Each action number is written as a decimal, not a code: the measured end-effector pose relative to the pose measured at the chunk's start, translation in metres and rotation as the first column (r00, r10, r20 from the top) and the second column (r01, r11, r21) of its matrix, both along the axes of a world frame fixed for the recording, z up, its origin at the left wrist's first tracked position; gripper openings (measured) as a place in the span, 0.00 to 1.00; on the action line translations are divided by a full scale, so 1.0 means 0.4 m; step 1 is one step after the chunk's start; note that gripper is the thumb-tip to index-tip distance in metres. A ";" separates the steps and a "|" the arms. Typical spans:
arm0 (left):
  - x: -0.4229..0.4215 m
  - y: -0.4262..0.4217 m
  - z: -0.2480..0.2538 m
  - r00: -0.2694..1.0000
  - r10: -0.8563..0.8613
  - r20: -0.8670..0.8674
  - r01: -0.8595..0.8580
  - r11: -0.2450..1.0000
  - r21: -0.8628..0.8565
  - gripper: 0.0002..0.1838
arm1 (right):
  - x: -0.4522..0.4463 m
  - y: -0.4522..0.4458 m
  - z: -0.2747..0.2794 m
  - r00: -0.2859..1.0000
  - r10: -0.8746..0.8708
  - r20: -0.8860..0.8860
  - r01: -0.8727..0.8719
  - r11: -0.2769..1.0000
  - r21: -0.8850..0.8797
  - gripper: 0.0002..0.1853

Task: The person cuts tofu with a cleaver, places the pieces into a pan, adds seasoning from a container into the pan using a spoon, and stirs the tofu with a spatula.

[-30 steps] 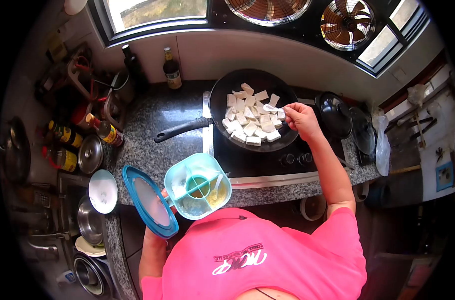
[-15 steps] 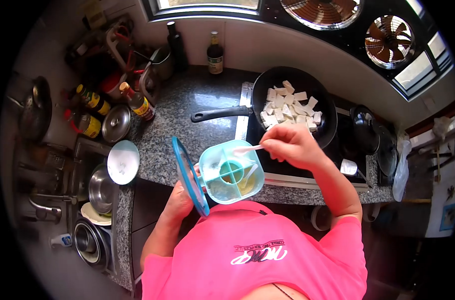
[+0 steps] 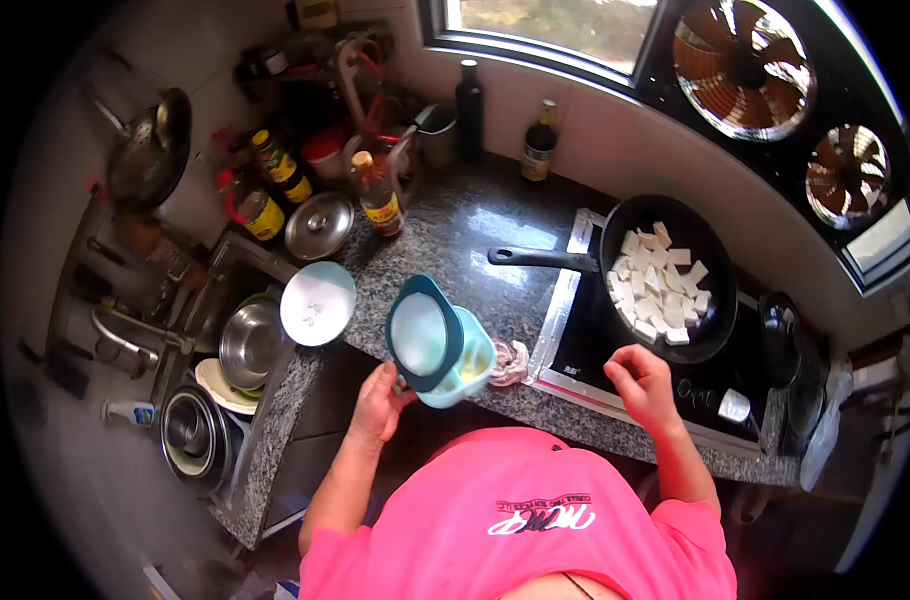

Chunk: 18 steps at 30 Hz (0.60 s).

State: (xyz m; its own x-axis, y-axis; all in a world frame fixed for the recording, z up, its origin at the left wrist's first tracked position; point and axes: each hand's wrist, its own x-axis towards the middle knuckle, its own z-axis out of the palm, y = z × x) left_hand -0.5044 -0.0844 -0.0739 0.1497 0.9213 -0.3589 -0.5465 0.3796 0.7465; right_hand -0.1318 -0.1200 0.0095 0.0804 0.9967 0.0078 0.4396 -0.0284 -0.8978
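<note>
My left hand (image 3: 377,405) grips a light-blue seasoning box (image 3: 475,372) by its near left side. The box's hinged teal-rimmed lid (image 3: 422,333) stands half raised and hides part of the compartments. My right hand (image 3: 643,388) is apart from the box, in front of the stove, with its fingers pinched together and nothing visible in them. Beyond it, a black frying pan (image 3: 720,285) rests on the stove. White blocks that look like tofu (image 3: 660,283) lie in the pan, whose handle points left.
A crumpled cloth (image 3: 510,363) lies beside the stove (image 3: 572,325). Left of the box are a white bowl (image 3: 318,303), a pot lid (image 3: 320,225) and several sauce bottles (image 3: 379,197). Steel bowls (image 3: 252,345) are in the sink area. A white-topped item (image 3: 734,406) is at the stove's right front.
The small white spoon is gone from my right hand, which has moved away from the box. The box has shifted left, its lid now lower over it. The camera view has turned left.
</note>
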 end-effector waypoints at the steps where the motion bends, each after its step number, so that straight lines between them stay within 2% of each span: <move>1: -0.020 0.023 -0.035 0.999 0.028 -0.019 -0.028 1.000 -0.012 0.13 | 0.011 -0.040 -0.043 0.999 -0.042 -0.021 0.041 0.998 -0.049 0.04; 5: 0.002 0.172 -0.090 0.983 0.099 -0.154 -0.100 0.995 0.000 0.12 | 0.009 -0.189 -0.197 0.987 -0.095 -0.133 0.056 0.961 -0.270 0.06; 7: 0.009 0.260 -0.146 0.976 0.085 -0.200 -0.092 0.995 -0.024 0.13 | 0.010 -0.253 -0.250 0.968 -0.181 -0.172 0.126 0.948 -0.291 0.08; 8: 0.033 0.300 -0.156 0.975 0.082 -0.207 -0.083 0.997 0.001 0.13 | 0.015 -0.279 -0.257 0.969 -0.218 -0.120 0.189 0.959 -0.213 0.10; 10: 0.070 0.369 -0.170 0.975 0.098 -0.198 -0.091 0.995 0.041 0.14 | 0.049 -0.329 -0.258 0.932 -0.353 -0.078 0.327 0.915 -0.236 0.11; 11: 0.089 0.404 -0.179 0.977 0.101 -0.190 -0.092 0.994 0.058 0.16 | 0.072 -0.347 -0.247 0.910 -0.413 -0.040 0.388 0.881 -0.270 0.12; 13: 0.081 0.488 -0.255 0.952 0.059 -0.300 -0.039 0.997 0.073 0.28 | 0.100 -0.370 -0.198 0.831 -0.557 0.006 0.543 0.808 -0.229 0.12; 15: 0.042 0.577 -0.368 0.863 -0.033 -0.503 0.112 0.986 0.128 0.30 | 0.155 -0.405 -0.233 0.779 -0.626 0.034 0.626 0.775 -0.087 0.11; 17: 0.070 0.553 -0.311 0.699 -0.004 -0.715 0.134 0.983 0.125 0.33 | 0.191 -0.422 -0.246 0.728 -0.684 -0.030 0.679 0.727 -0.106 0.11; 18: 0.099 0.527 -0.294 0.663 0.191 -0.724 0.030 0.959 0.280 0.34 | 0.196 -0.418 -0.247 0.685 -0.698 -0.209 0.693 0.713 -0.109 0.11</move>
State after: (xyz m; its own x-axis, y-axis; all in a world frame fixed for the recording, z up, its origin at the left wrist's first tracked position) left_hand -0.4648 0.1266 -0.1914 -0.1419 0.9869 -0.0764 0.2075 0.1051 0.9726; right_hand -0.0535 -0.2873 -0.0895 0.7476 0.6536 -0.1176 0.0798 -0.2643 -0.9611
